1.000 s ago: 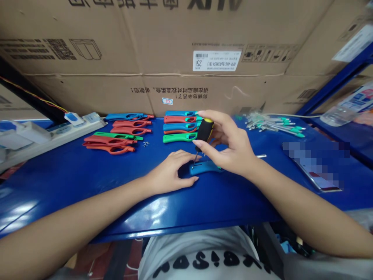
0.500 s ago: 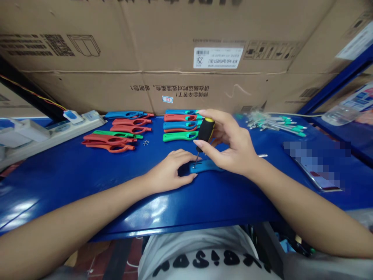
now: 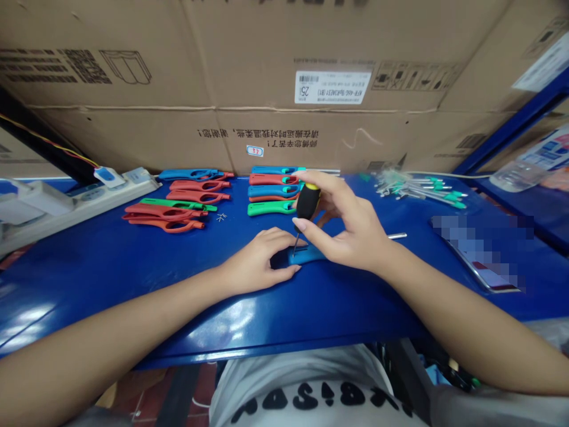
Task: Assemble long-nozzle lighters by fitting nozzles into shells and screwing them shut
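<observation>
My left hand point(image 3: 254, 262) lies on the blue table, thumb and fingers closed around the left end of a blue long-nosed lighter point(image 3: 311, 254). Between the fingers of my right hand point(image 3: 355, 228) is a small screwdriver point(image 3: 307, 203) with a black and yellow handle. It leans a little, handle up, and its tip meets the lighter's body near my left fingertips. My right hand covers the lighter's middle, while its metal tube point(image 3: 397, 236) sticks out to the right. Whether a screw sits under the tip is too small to tell.
Red, blue and green lighter bodies point(image 3: 200, 185) lie at the back left, near several small screws point(image 3: 221, 217). More lighters point(image 3: 272, 208) are stacked behind my hands. Metal tubes with green ends point(image 3: 427, 188) and a phone point(image 3: 480, 255) are on the right; a power strip point(image 3: 89, 204) is left.
My right hand and the screwdriver have shifted slightly left, and the handle has turned a little in my fingers. My left hand and the lighter stay almost in place.
</observation>
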A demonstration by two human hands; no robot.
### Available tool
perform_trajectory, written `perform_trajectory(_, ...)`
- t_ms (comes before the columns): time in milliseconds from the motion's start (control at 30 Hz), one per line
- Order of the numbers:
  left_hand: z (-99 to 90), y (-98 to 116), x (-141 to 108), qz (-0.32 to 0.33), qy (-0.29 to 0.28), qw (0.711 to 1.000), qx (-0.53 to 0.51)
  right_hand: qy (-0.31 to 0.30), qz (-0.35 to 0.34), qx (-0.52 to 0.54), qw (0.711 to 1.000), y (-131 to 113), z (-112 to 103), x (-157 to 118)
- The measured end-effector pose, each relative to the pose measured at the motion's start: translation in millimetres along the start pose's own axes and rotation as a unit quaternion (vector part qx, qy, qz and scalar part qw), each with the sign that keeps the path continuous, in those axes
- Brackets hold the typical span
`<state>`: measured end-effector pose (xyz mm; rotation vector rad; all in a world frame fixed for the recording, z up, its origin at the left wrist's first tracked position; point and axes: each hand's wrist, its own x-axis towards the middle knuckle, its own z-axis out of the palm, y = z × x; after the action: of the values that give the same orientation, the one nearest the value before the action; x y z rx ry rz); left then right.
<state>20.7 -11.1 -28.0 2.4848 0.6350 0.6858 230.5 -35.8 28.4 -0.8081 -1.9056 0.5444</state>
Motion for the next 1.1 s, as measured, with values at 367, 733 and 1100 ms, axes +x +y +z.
perform_trajectory(367, -0.9, 0, -1, 0.004, -0.002, 0.999, -0.037, -0.038, -0.057, -0.119, 0.991, 6, -3, 3)
perform_trajectory(733, -0.7, -2, -2, 0.033, -0.011, 0.999, -0.021, -0.066, -0.112, -0.202, 0.971, 4, -1, 1)
perform_trajectory(1100, -1.2, -1, -2, 0.026, -0.010, 0.999, -0.022, -0.032, -0.108, -0.148, 0.983, 1, 1, 3)
